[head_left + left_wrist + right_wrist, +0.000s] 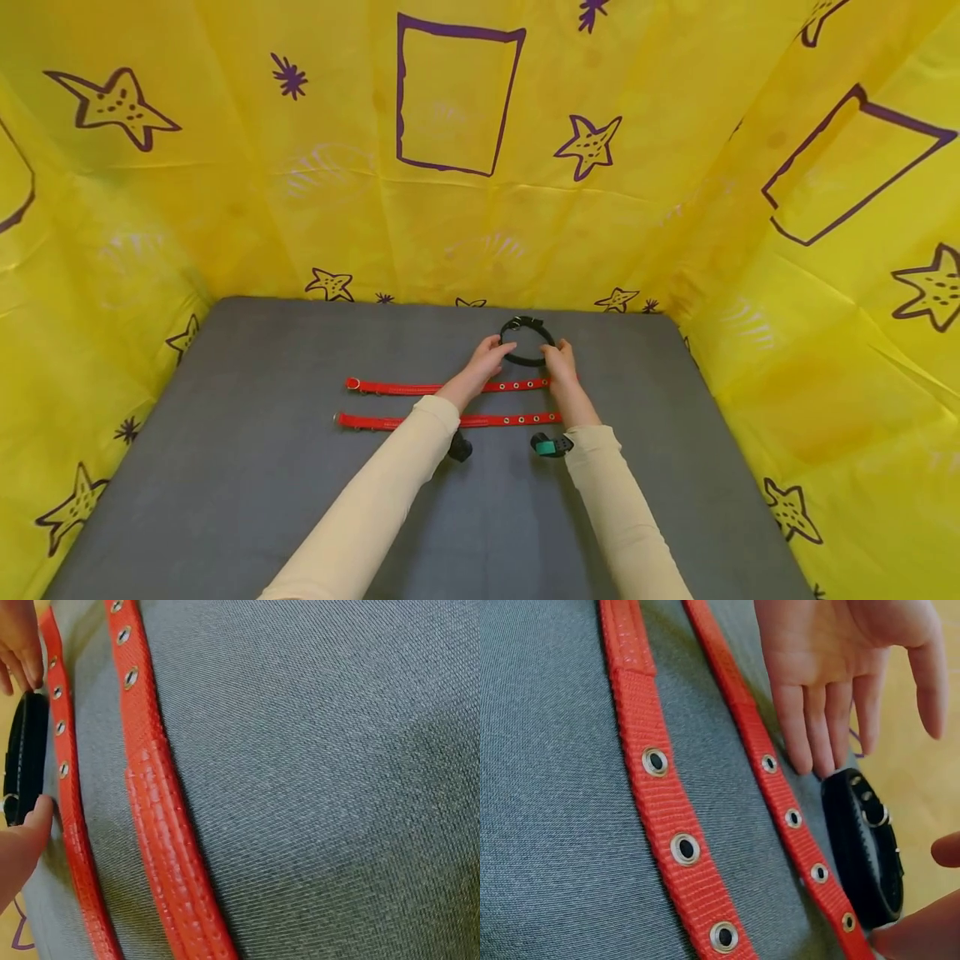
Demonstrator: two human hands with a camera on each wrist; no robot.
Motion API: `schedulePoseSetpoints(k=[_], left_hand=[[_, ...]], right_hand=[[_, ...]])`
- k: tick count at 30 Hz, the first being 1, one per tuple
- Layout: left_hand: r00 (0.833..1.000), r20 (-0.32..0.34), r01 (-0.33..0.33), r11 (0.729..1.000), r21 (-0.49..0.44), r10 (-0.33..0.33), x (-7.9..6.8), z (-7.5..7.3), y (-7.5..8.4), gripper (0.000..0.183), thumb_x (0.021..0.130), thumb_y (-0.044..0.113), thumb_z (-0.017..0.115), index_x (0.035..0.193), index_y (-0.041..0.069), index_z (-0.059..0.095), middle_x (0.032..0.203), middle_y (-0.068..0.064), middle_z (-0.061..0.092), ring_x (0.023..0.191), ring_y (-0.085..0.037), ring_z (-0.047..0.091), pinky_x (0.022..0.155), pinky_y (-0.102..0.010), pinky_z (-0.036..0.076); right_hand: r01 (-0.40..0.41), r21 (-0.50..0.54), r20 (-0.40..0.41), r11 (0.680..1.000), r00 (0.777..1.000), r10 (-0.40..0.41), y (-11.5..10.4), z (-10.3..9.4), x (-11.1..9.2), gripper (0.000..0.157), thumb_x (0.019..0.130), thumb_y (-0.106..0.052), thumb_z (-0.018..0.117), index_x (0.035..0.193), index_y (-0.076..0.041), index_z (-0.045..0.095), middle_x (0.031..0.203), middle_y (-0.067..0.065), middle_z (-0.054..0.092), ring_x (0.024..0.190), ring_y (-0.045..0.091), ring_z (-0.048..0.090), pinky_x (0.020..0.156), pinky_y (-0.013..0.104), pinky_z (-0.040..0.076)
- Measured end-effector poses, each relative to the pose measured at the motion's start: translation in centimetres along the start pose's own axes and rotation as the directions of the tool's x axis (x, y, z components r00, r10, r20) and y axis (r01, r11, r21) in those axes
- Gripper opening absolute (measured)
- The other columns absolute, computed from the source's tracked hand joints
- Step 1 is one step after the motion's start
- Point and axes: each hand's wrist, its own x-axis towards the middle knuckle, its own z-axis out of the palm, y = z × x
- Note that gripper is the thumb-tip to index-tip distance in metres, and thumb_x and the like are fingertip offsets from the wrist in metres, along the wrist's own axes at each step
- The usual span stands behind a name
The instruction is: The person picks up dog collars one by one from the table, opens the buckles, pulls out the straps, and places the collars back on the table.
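A black collar [527,363] with a metal ring and buckle lies fastened in a loop toward the far side of the grey surface. At its left side is my left hand [483,363]; the right wrist view shows this hand [840,682] with straight fingers, their tips at the collar [855,847]. My right hand [562,367] touches the opposite side, its thumb and fingers apart in the right wrist view. Nearer to me, two red collars [397,388] [487,421] lie stretched out side by side, with metal eyelets toward the right. My forearms cover parts of both.
The grey padded surface [247,467] carries all the collars. Yellow cloth walls [480,233] with purple drawings enclose its back and sides. Dark wrist-worn devices [551,446] hang beneath my wrists, just above the surface.
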Motion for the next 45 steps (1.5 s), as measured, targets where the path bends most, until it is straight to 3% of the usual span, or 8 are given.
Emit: schedulePoseSetpoints(k=[6,9,15,18,26,33,37,45], left_hand=[[0.999,-0.034,0.011,1.000,-0.005,-0.011,0.0,-0.2,-0.7,0.066,0.096,0.026,0.060,0.150,0.001,0.031,0.154,-0.019,0.031,0.139,-0.032,0.034,0.104,-0.044,0.041],[0.999,-0.039,0.015,1.000,-0.009,-0.015,-0.1,-0.2,-0.8,0.065,0.097,0.026,0.060,0.150,0.002,0.032,0.154,-0.018,0.031,0.138,-0.032,0.034,0.104,-0.044,0.041],[0.999,-0.042,0.001,1.000,-0.009,-0.002,0.0,-0.1,-0.3,0.065,0.096,0.028,0.061,0.150,0.004,0.033,0.154,-0.017,0.031,0.140,-0.031,0.032,0.106,-0.044,0.038],[0.999,-0.047,-0.001,0.999,-0.038,-0.001,-0.8,-0.3,0.5,0.064,0.097,0.026,0.060,0.149,0.001,0.033,0.153,-0.019,0.032,0.138,-0.034,0.034,0.107,-0.045,0.037],[0.993,-0.111,0.026,0.982,-0.189,-0.048,-0.9,-1.4,0.2,0.052,0.099,0.018,0.057,0.145,-0.001,0.040,0.145,-0.021,0.041,0.124,-0.036,0.050,0.102,-0.042,0.044],[0.986,-0.149,0.034,0.971,-0.237,-0.071,-1.3,-2.7,-0.1,0.054,0.099,0.019,0.057,0.145,-0.001,0.037,0.141,-0.020,0.044,0.105,-0.031,0.060,0.096,-0.038,0.049],[0.986,-0.142,0.049,0.957,-0.286,-0.092,-2.0,-3.3,0.0,0.058,0.098,0.020,0.059,0.147,-0.001,0.037,0.141,-0.018,0.044,0.091,-0.022,0.059,0.095,-0.037,0.049],[0.985,-0.165,0.007,0.970,-0.245,-0.049,-3.9,-5.3,-0.5,0.049,0.094,0.026,0.067,0.133,0.000,0.053,0.104,-0.009,0.056,0.079,-0.016,0.059,0.091,-0.039,0.052]], right_hand=[[-0.034,0.004,0.024,0.999,0.999,0.034,-4.2,0.6,-5.6,0.069,0.093,-0.007,0.051,0.152,0.005,0.016,0.157,0.024,0.017,0.143,0.036,0.018,0.116,0.046,0.016],[-0.032,0.017,0.037,0.999,0.999,0.032,-4.8,0.7,-6.8,0.068,0.093,-0.006,0.050,0.151,0.007,0.016,0.156,0.026,0.018,0.143,0.037,0.018,0.116,0.046,0.016],[-0.004,0.036,0.024,0.999,1.000,0.003,-5.3,0.9,-7.1,0.066,0.092,-0.005,0.053,0.149,0.007,0.023,0.154,0.026,0.023,0.140,0.036,0.024,0.115,0.045,0.020],[0.021,0.027,0.010,0.999,1.000,-0.022,-5.4,1.3,-7.3,0.065,0.091,-0.005,0.054,0.148,0.007,0.026,0.153,0.026,0.023,0.139,0.036,0.024,0.115,0.045,0.020],[0.063,-0.007,-0.048,0.998,0.997,-0.063,-4.8,2.1,-7.6,0.061,0.087,-0.001,0.059,0.143,0.008,0.036,0.142,0.027,0.033,0.131,0.037,0.033,0.109,0.041,0.031],[0.080,-0.012,-0.006,0.997,0.997,-0.080,-4.5,2.4,-8.2,0.064,0.085,0.003,0.060,0.144,0.007,0.035,0.142,0.026,0.037,0.129,0.037,0.037,0.107,0.041,0.034],[0.112,0.003,0.025,0.994,0.993,-0.112,-4.3,2.7,-8.8,0.064,0.084,0.006,0.060,0.144,0.007,0.036,0.142,0.026,0.040,0.122,0.037,0.044,0.096,0.038,0.041],[0.200,0.052,0.095,0.978,0.974,-0.205,-3.8,3.1,-11.2,0.062,0.085,0.009,0.061,0.143,0.004,0.039,0.142,0.023,0.041,0.122,0.042,0.046,0.083,0.027,0.048]])
